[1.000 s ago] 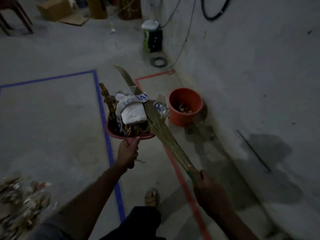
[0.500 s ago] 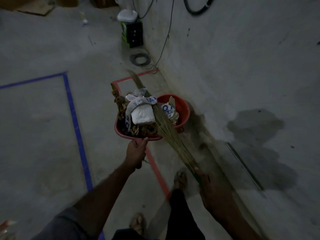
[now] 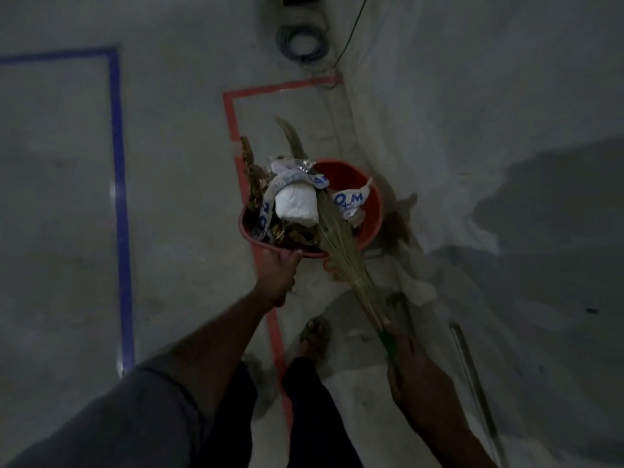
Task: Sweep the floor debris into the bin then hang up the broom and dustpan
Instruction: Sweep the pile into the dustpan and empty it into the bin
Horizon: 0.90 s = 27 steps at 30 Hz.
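My left hand [image 3: 279, 271] grips the near edge of a red dustpan [image 3: 256, 238] held above the floor. The pan is heaped with debris [image 3: 294, 204]: a white lump, printed white wrappers and dry brown leaves. Just beyond and to the right stands the orange bin [image 3: 368, 204] against the wall; the pan's far side overlaps its rim. My right hand [image 3: 410, 363] holds the green handle of a straw broom [image 3: 341, 244], whose bristles lie across the debris and point up-left.
A grey wall [image 3: 489, 96] rises on the right. Red tape [image 3: 236, 130] and blue tape [image 3: 116, 146] mark the concrete floor. A coiled cable [image 3: 302, 42] lies at the top. My sandalled foot [image 3: 315, 336] stands near the red tape, with scraps beside the bin.
I have stepped closer to the bin. The loaded dustpan and broom have moved from short of the bin to over its near rim. Both grips are unchanged.
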Available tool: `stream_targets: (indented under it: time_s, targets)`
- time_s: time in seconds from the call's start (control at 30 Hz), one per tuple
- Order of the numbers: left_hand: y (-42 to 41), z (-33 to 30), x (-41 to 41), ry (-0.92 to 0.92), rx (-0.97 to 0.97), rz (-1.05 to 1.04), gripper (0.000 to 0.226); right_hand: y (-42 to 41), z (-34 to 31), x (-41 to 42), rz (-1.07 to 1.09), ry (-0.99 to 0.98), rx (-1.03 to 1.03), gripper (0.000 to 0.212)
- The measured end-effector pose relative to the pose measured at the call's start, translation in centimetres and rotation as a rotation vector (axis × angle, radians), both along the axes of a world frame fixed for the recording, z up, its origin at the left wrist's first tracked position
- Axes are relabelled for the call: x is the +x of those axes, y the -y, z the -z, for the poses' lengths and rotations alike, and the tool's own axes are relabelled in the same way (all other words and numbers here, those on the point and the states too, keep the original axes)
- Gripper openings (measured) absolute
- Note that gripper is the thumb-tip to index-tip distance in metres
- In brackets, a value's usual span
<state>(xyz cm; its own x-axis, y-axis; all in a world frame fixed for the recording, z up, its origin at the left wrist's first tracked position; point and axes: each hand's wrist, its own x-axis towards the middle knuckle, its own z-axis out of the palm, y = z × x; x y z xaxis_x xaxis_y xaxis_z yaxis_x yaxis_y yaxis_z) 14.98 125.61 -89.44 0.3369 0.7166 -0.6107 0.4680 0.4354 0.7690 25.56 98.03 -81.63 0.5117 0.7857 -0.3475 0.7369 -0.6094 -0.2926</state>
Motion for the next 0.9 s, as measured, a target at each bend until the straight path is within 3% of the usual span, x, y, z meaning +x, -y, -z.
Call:
stream_targets:
  time_s: [0.27, 0.4, 0.47, 0.63, 0.8, 0.9]
  targets:
    - [-4.3, 12.1, 8.7, -0.259, 0.035, 0.259, 0.026, -4.4, 9.7, 6.9, -0.003, 0.07, -0.076, 0.077]
    - [-7.3, 14.4, 12.6, -0.379, 0.058, 0.422, 0.032, -6.2, 11.6, 8.2, 0.006, 0.216, -0.152, 0.072]
    - [-8.3, 15.9, 14.2, -0.45, 0.085, 0.535, 0.034, -6.3, 12.5, 8.2, 0.084, 0.18, -0.2, 0.067]
    - [-10.4, 13.0, 16.9, -0.687, 0.262, 0.879, 0.031, -5.3, 11.1, 7.8, 0.225, 0.0, -0.226, 0.057]
    - [-11.4, 8.8, 16.9, -0.854, 0.498, 1.049, 0.051, -5.3, 7.5, 7.6, 0.256, 0.061, -0.319, 0.054]
    - [-12.4, 6.1, 15.7, -0.901, 0.427, 1.053, 0.043, -6.0, 3.7, 7.3, 0.301, -0.026, -0.366, 0.066]
